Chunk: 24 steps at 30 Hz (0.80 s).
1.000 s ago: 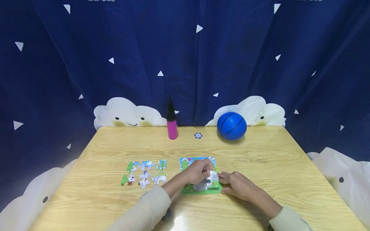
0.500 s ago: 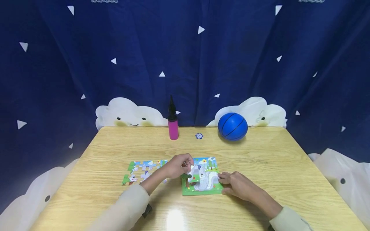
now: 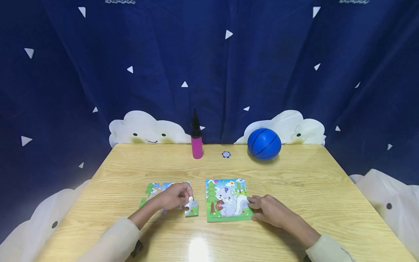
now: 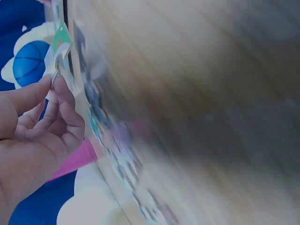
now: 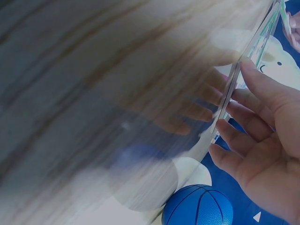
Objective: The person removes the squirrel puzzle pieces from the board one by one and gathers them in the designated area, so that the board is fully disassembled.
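A puzzle board (image 3: 227,199) with a squirrel picture lies flat on the wooden table (image 3: 294,174). My right hand (image 3: 253,207) rests at its right edge, fingertips touching the board (image 5: 228,101), holding nothing. My left hand (image 3: 188,202) is left of the board and pinches one puzzle piece (image 3: 193,210) between thumb and forefinger, low over the table. In the left wrist view the piece (image 4: 57,46) shows green and white above my fingertips (image 4: 60,89). Several loose pieces (image 3: 154,189) lie partly hidden behind the left hand.
At the table's far edge stand a pink and black pump (image 3: 196,140), a small blue chip (image 3: 226,154) and a blue ball (image 3: 264,143). A dark blue curtain with cloud shapes hangs behind. White covers flank the table.
My left hand lifted a piece off the board and carried it left to beside the loose pieces. The board's picture is now uncovered. The right hand has stayed at the board's edge.
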Each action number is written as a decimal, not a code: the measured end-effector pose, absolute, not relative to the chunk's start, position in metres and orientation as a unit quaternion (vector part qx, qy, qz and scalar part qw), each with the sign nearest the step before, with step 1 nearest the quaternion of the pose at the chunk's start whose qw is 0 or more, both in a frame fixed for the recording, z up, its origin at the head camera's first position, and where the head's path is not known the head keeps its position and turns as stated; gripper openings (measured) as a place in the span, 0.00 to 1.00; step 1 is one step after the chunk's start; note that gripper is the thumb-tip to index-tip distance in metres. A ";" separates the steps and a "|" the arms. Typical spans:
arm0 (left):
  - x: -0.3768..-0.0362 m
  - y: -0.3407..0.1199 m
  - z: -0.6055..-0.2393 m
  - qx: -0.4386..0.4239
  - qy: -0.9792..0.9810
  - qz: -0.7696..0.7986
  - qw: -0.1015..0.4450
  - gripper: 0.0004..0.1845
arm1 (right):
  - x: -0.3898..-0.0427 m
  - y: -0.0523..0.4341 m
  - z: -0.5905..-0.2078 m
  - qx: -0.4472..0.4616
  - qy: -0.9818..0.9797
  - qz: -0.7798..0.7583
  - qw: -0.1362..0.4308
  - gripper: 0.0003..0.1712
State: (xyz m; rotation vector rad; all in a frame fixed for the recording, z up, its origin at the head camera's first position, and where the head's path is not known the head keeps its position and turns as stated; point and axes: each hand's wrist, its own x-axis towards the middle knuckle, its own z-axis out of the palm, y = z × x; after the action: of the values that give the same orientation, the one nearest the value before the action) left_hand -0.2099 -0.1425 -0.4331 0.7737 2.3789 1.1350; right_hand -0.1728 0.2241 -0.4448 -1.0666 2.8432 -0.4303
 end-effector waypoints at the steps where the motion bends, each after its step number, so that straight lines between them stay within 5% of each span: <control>1: -0.209 -0.145 -0.434 0.275 0.849 0.405 0.200 0.06 | -0.173 0.224 -0.445 -0.348 0.926 -0.139 0.037 0.26; 24: -0.189 -0.159 -0.439 0.303 0.866 0.352 0.184 0.06 | -0.172 0.225 -0.443 -0.361 0.922 -0.138 0.022 0.25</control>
State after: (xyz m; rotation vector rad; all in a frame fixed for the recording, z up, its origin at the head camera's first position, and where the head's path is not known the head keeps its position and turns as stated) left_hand -0.1892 -0.1592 -0.4389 0.8549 2.4420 0.9914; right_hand -0.1724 0.2250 -0.4434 -1.1195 2.8559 -0.4261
